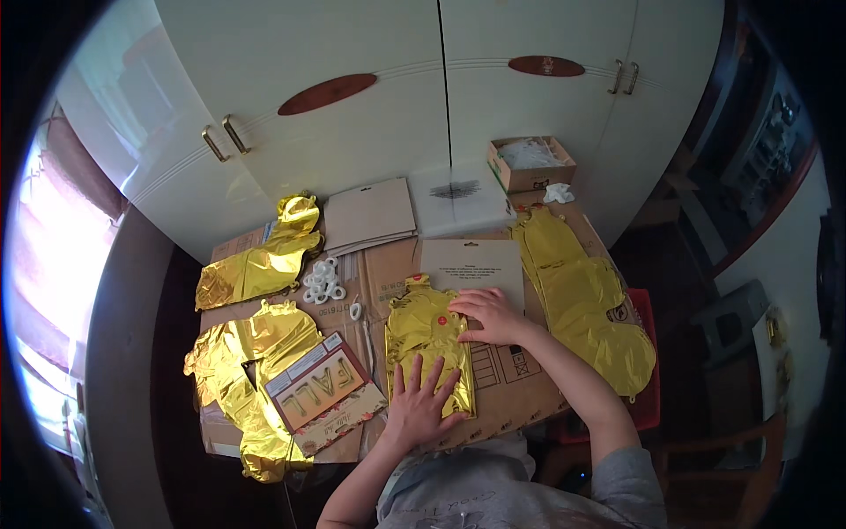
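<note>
A flat gold foil balloon, folded to a narrow rectangle, lies in front of me at the table's near middle. My left hand presses on its lower part, palm down with the fingers spread. On its upper right edge rests my right hand, fingers stretched over the foil and the thumb a little apart. Two small red round spots show on the foil. Partly under the balloon and my right hand lies a grey-brown card with a hanging slot and printed text.
More gold foil balloons lie left, near left and right. A printed card sleeve overlaps the near-left foil. White rings sit beside stacked cards. An open box stands at the back, before white cabinets.
</note>
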The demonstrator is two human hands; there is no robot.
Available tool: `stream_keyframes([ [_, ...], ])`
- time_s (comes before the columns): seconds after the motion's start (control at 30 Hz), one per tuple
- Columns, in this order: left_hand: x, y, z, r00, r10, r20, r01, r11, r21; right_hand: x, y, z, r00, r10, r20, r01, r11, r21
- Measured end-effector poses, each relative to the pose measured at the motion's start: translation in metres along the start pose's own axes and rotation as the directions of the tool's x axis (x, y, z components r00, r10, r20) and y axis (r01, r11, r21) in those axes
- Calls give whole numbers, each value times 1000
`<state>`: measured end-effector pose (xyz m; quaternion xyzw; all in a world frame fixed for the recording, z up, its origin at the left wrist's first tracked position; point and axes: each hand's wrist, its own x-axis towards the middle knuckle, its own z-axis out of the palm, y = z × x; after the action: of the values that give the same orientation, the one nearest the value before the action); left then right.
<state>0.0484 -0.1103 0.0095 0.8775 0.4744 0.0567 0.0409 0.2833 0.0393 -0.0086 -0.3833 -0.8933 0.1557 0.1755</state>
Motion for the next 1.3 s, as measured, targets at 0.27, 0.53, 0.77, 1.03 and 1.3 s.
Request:
stream_keyframes([
  [0.27,2,-1,-1,995,-11,100,6,999,50,-31,-75,16,946,-322,28,322,929,-182],
  [0.53,0,-3,2,1000,4,10,-4,1000,-5,-45,-78,34,994,-110,-9,109,988,-110],
  [0.77,1,-1,-1,1000,-5,19,4,1000,17,-42,-68,30,998,-62,-21,57,982,-179],
  [1.03,-3,-3,5,999,-26,-32,25,999,-40,-43,-72,27,997,-74,-22,67,970,-236],
  [1.3,9,-58,-18,994,-93,-49,95,995,33,-46,-70,29,998,-49,35,57,966,-253],
])
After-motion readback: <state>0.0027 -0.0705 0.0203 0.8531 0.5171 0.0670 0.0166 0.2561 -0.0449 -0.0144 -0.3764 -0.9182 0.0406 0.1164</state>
